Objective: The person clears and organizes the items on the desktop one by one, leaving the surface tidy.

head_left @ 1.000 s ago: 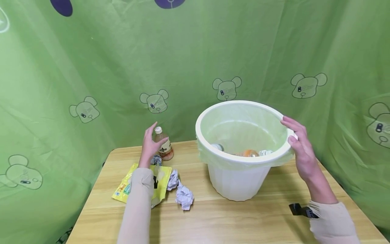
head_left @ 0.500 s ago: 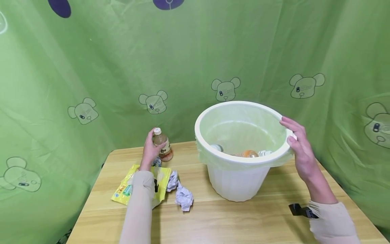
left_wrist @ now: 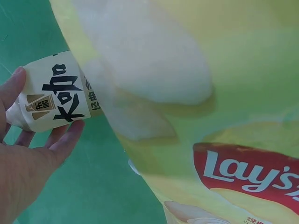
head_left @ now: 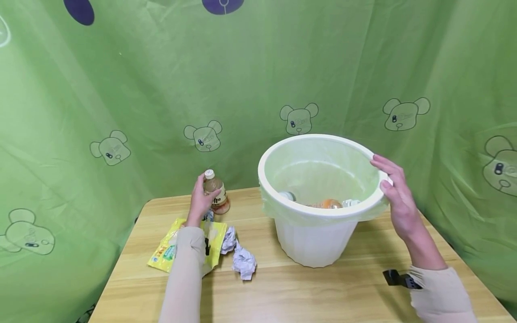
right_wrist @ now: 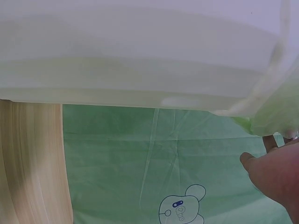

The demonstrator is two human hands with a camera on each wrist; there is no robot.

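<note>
At the back left of the table, my left hand (head_left: 199, 200) has its fingers and thumb curled round a drink bottle (head_left: 219, 198) with a white cap and pinkish liquid at the bottom. The bottle stands upright. In the left wrist view its cream label (left_wrist: 58, 91) with black characters shows between my fingers. My right hand (head_left: 400, 204) grips the right rim of a tall white trash bin (head_left: 315, 242), thumb outside and fingertips over the edge. A thin green liner (head_left: 278, 211) is folded over that rim. An orange item (head_left: 332, 203) and other bottles lie inside the bin.
Under my left forearm lies a yellow Lay's chip bag (head_left: 218, 237), large in the left wrist view. Two crumpled paper balls (head_left: 244, 262) sit to its right, and a bluish crumpled piece (head_left: 208, 216) behind it. A green curtain (head_left: 242, 89) surrounds the wooden table (head_left: 274, 296).
My left hand, spread beside the bottle a second ago, has closed its fingers round it. My right hand has stayed on the bin's rim.
</note>
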